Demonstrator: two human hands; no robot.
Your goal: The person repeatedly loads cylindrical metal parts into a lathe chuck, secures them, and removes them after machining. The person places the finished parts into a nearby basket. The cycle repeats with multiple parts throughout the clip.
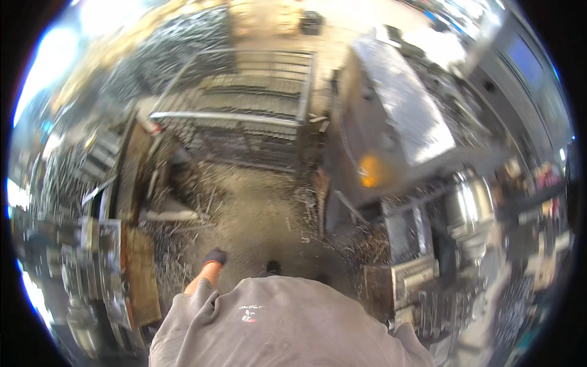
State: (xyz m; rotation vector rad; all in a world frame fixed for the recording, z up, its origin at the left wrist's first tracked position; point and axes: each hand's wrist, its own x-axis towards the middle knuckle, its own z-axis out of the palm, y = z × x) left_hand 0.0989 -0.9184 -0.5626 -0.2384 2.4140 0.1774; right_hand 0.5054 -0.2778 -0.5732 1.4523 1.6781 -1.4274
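My left hand [215, 255], in a dark glove, hangs low beside my body over the brown floor. Motion smears its fingers, so I cannot tell whether they are open or closed, and I make out nothing held in it. Nearest to that hand are scattered metal scraps and thin strips [177, 254] on the floor to its left. The grey shirt [293, 324] on my body fills the bottom of the view. My right hand is out of view; just the right sleeve [405, 330] shows.
Ahead stands a metal-framed crate [226, 115] with stacked long bars. At right is a dark machine housing [391, 116] with a pale sloping top and an orange-yellow round part [370, 170]. Debris lies along both sides of the floor [254, 202]. A brown board [142, 275] stands at left.
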